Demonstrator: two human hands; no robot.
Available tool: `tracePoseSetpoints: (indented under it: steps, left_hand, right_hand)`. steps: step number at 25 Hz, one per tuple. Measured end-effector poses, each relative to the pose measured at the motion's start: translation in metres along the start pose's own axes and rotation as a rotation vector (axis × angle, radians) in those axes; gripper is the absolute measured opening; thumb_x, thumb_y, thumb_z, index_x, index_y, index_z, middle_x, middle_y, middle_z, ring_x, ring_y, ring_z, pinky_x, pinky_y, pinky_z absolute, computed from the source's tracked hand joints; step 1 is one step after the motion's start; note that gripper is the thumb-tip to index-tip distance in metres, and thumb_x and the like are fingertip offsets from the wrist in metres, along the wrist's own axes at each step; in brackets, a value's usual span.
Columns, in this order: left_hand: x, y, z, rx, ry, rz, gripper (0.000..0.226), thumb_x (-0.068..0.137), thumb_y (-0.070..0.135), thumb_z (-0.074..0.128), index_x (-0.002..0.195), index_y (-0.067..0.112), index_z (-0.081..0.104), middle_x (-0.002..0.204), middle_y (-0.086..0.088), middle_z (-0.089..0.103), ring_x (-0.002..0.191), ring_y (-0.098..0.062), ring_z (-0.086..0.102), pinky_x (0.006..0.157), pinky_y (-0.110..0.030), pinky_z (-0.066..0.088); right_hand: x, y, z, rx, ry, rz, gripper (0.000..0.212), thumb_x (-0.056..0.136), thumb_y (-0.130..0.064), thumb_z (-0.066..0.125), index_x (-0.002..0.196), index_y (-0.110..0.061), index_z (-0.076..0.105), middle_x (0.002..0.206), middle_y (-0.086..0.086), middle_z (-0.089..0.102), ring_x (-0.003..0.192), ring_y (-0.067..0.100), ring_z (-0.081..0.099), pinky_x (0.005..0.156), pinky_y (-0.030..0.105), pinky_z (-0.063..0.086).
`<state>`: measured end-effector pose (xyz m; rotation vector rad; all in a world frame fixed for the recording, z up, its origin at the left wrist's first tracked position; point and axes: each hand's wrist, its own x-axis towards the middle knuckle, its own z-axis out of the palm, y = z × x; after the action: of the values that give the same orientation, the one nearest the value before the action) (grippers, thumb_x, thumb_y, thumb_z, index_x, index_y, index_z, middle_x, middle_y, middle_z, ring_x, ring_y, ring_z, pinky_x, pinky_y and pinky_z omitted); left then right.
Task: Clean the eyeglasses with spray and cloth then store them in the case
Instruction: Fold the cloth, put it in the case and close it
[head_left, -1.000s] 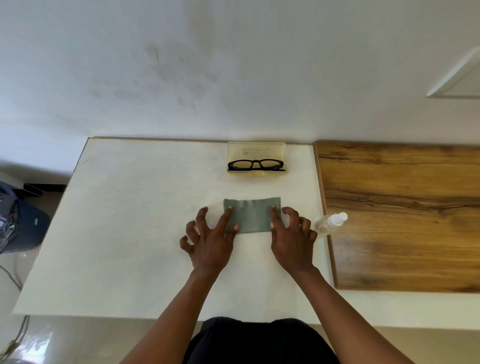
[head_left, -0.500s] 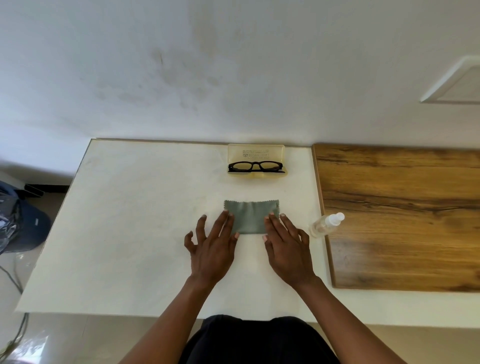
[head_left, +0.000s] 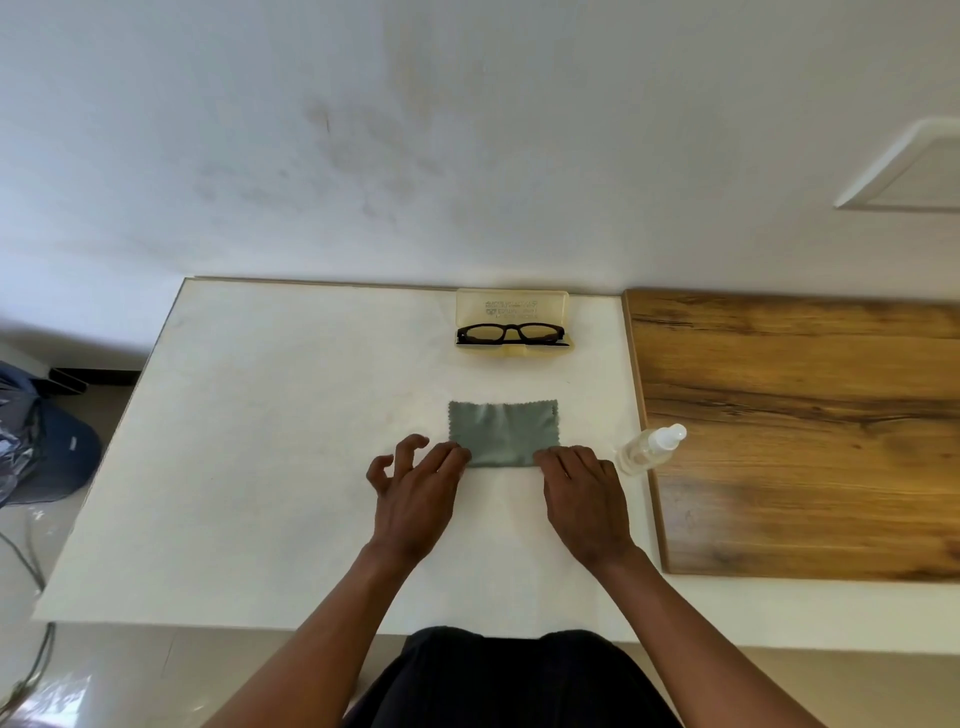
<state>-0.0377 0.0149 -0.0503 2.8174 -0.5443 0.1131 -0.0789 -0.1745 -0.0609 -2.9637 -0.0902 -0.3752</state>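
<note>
Black-framed eyeglasses (head_left: 511, 333) lie in an open pale-yellow case (head_left: 511, 304) at the far side of the white table (head_left: 249, 467). A grey-green cleaning cloth (head_left: 504, 428) lies flat nearer to me. My left hand (head_left: 415, 499) has its bent fingertips on the cloth's near left corner, the outer fingers curled above the table. My right hand (head_left: 587, 499) touches the near right corner with bent fingers; its fingertips are hidden. A small clear spray bottle (head_left: 649, 449) with a white cap lies just right of my right hand.
A wooden board (head_left: 805, 441) adjoins the white table on the right, and the bottle rests at its edge. A wall runs behind the table. A blue bag (head_left: 47, 447) and cables sit on the floor to the left.
Both hands have slid back toward me across the cloth, from its middle to its near corners. The fingers, flat half a second ago, are now bent. The cloth stays flat.
</note>
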Motion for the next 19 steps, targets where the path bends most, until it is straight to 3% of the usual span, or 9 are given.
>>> tracePoseSetpoints:
  steps: [5,8,12,15,19]
  left_hand:
    - [0.007,-0.005,0.001,0.101,-0.012,0.195,0.050,0.049,-0.014,0.071,0.080,0.025,0.064,0.080,0.008,0.066,0.090,-0.024,0.064,0.079,-0.040,0.028]
    - [0.007,-0.007,0.000,0.082,-0.025,0.211,0.047,0.047,-0.013,0.074,0.076,0.023,0.066,0.081,0.005,0.066,0.082,-0.024,0.064,0.069,-0.043,0.042]
    - [0.006,-0.008,0.000,-0.062,-0.057,0.141,0.036,0.060,-0.009,0.073,0.084,0.017,0.069,0.090,0.000,0.068,0.085,-0.030,0.061,0.067,-0.044,0.039]
    - [0.008,-0.009,0.000,-0.244,-0.098,0.011,0.015,0.081,0.004,0.064,0.091,0.016,0.065,0.093,0.002,0.064,0.092,-0.027,0.052,0.075,-0.035,0.025]
    - [0.018,-0.011,0.003,-0.523,-0.115,-0.241,0.012,0.088,0.013,0.057,0.092,0.024,0.052,0.091,0.015,0.057,0.093,-0.016,0.044,0.074,-0.030,0.018]
  right_hand:
    - [0.008,0.006,-0.003,-0.067,-0.007,-0.152,0.027,0.059,0.001,0.075,0.077,-0.014,0.065,0.065,0.002,0.061,0.060,0.023,0.057,0.051,0.028,0.042]
    - [0.009,0.008,-0.002,-0.088,-0.025,-0.180,0.023,0.059,0.003,0.072,0.072,-0.014,0.063,0.066,0.003,0.061,0.060,0.023,0.056,0.052,0.028,0.041]
    - [0.009,0.012,-0.003,0.006,-0.030,-0.168,0.016,0.068,0.000,0.056,0.074,-0.011,0.066,0.073,0.004,0.065,0.066,0.025,0.061,0.055,0.028,0.045]
    - [0.013,0.011,-0.010,0.162,-0.090,-0.124,0.015,0.065,0.003,0.066,0.074,-0.009,0.066,0.073,0.005,0.065,0.067,0.027,0.061,0.053,0.030,0.047]
    - [0.022,0.012,-0.009,0.477,-0.215,0.137,0.011,0.078,0.002,0.058,0.086,-0.005,0.057,0.080,0.005,0.059,0.077,0.022,0.051,0.061,0.027,0.040]
